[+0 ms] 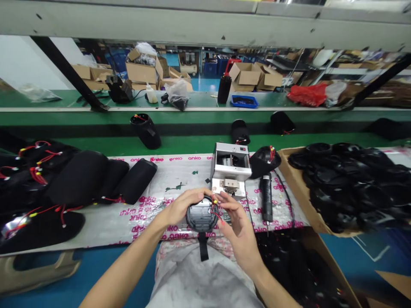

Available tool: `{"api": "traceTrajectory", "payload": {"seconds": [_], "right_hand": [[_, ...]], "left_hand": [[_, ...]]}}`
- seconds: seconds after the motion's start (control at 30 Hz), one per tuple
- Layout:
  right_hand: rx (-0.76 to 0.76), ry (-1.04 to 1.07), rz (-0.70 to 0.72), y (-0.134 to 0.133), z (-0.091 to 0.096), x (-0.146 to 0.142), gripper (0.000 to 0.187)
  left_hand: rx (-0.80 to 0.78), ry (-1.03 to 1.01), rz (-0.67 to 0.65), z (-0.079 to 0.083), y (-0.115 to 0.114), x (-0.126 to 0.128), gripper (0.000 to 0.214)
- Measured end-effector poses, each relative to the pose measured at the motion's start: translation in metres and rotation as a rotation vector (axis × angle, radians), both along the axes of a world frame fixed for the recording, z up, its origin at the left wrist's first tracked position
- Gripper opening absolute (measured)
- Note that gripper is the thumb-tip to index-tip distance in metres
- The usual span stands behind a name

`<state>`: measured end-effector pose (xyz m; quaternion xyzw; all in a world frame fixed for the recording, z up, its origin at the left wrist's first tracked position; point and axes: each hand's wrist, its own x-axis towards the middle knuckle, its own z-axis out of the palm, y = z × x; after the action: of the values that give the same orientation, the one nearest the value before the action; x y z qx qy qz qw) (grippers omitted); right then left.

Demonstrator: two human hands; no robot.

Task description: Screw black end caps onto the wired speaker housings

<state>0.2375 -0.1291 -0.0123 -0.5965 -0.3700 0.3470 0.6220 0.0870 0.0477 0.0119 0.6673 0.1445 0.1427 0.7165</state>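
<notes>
A black cylindrical housing (201, 217) is held at the table's front edge, its ribbed round end up and a black strap (203, 248) hanging below it. My left hand (184, 206) grips its left and top rim. My right hand (234, 218) is at its right side, fingers curled about thin red wires (214, 209) with small yellow and white connectors. The exact finger contact on the wires is partly hidden. Just beyond the hands stands a silver metal machine (230, 167).
A black electric screwdriver (266, 199) lies at right with its cable. Black fabric-covered cylinders (86, 177) with red wires are piled at left. A cardboard box (298, 192) of black plastic parts stands at right. Behind runs a green conveyor (186, 147) carrying similar cylinders; an overhead beam (180, 25) crosses above.
</notes>
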Motion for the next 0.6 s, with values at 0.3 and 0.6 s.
{"api": "traceTrajectory", "payload": {"seconds": [0.3, 0.6], "right_hand": [[-0.524, -0.427, -0.42, 0.02, -0.002, 0.191, 0.056], [-0.329, -0.147, -0.298, -0.01, 0.012, 0.205, 0.075]], "left_hand": [[-0.01, 0.018, 0.009, -0.005, -0.004, 0.002, 0.054], [0.024, -0.003, 0.029, -0.008, -0.006, 0.002, 0.052]]}}
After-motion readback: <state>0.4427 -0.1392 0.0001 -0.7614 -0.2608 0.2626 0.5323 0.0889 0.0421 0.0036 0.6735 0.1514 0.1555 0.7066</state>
